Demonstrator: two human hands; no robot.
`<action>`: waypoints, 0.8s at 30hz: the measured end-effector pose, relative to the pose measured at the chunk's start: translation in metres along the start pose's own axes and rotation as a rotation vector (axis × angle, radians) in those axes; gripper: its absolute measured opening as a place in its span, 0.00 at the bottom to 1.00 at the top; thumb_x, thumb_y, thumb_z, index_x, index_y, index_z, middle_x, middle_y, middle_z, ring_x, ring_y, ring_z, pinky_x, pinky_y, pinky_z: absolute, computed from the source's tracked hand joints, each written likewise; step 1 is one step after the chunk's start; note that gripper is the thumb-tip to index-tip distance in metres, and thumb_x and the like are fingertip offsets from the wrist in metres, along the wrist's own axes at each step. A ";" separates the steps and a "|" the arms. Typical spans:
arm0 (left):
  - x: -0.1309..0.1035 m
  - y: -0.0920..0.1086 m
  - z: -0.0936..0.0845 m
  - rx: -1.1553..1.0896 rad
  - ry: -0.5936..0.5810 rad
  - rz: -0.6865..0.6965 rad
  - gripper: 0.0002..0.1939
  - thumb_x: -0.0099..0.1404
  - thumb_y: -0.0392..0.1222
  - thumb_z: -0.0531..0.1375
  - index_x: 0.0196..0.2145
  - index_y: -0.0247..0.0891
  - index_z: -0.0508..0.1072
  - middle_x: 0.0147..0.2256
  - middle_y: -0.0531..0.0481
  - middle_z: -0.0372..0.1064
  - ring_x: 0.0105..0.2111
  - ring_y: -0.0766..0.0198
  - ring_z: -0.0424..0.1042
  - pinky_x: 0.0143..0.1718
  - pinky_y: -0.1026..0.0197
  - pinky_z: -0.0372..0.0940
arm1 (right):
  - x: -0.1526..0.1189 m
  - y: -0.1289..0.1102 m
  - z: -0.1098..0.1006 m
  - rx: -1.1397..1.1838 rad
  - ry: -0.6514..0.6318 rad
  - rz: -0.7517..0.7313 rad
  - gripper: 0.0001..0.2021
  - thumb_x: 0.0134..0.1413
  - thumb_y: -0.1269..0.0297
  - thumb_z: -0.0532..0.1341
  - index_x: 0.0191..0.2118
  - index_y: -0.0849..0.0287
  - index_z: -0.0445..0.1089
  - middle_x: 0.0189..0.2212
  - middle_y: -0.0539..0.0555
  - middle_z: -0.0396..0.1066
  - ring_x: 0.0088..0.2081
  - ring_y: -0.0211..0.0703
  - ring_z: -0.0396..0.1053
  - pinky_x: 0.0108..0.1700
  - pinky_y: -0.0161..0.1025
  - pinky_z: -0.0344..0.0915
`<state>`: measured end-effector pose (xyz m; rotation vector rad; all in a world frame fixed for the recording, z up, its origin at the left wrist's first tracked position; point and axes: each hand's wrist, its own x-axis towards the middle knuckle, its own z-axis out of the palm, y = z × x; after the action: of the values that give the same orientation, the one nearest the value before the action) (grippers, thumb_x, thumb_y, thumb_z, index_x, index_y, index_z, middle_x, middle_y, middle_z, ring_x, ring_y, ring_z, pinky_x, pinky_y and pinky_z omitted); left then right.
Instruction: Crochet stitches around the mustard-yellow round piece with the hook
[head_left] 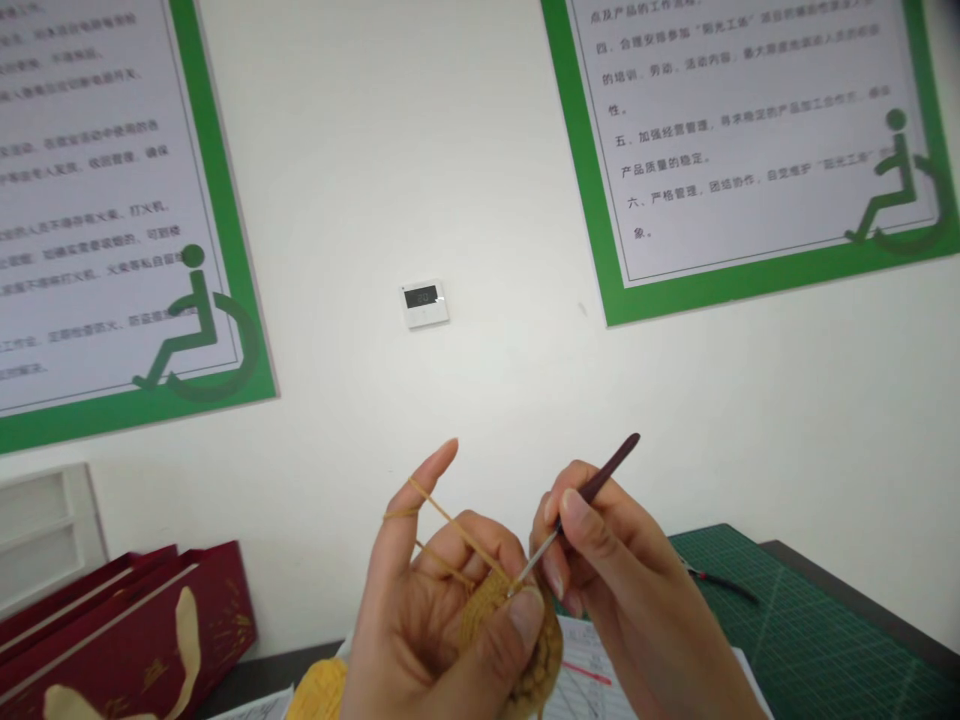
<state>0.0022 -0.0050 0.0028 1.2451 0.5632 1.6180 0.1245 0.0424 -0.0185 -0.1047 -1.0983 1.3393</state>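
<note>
Both your hands are gripping: your right hand (pixel 622 550) pinches a slim purple-handled metal crochet hook (pixel 611 468), its tip at the rounded mustard-brown crocheted yarn piece (pixel 546 662) your left hand (pixel 435 605) clasps, seemingly mid-stitch, so catching the thin mustard yarn strand (pixel 457 527) round your raised finger (pixel 435 465) probably calls for even tension.

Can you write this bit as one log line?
left hand: holds crochet piece | yarn strand: around raised finger | right hand: holds hook, tip at piece

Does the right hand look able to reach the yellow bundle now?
Probably not: right hand holds the crochet hook; left hand and crocheted piece sit between it and the yellow bundle.
</note>
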 end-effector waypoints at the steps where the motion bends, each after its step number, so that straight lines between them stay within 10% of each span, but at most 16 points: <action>1: 0.000 0.001 -0.001 -0.005 -0.008 -0.013 0.47 0.58 0.32 0.73 0.67 0.59 0.59 0.30 0.53 0.75 0.29 0.62 0.70 0.31 0.60 0.69 | 0.001 0.000 -0.001 -0.010 -0.021 -0.024 0.15 0.64 0.53 0.65 0.31 0.57 0.70 0.21 0.46 0.68 0.24 0.34 0.60 0.29 0.34 0.56; 9: -0.003 0.006 -0.003 -0.050 -0.039 -0.129 0.45 0.54 0.34 0.75 0.65 0.61 0.65 0.32 0.54 0.73 0.27 0.67 0.69 0.31 0.65 0.66 | 0.005 0.010 -0.003 0.014 -0.228 -0.264 0.08 0.65 0.54 0.64 0.37 0.51 0.75 0.31 0.50 0.76 0.33 0.42 0.70 0.39 0.42 0.65; 24: 0.001 -0.008 0.010 -0.049 0.151 0.031 0.40 0.53 0.28 0.74 0.61 0.45 0.69 0.32 0.53 0.75 0.27 0.67 0.71 0.30 0.66 0.67 | 0.001 0.026 0.000 -0.158 0.016 -0.687 0.02 0.69 0.62 0.62 0.42 0.51 0.72 0.32 0.47 0.78 0.33 0.38 0.70 0.37 0.38 0.66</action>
<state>0.0146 -0.0028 0.0010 1.1070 0.5962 1.7520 0.1058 0.0513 -0.0339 0.1389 -1.0898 0.6362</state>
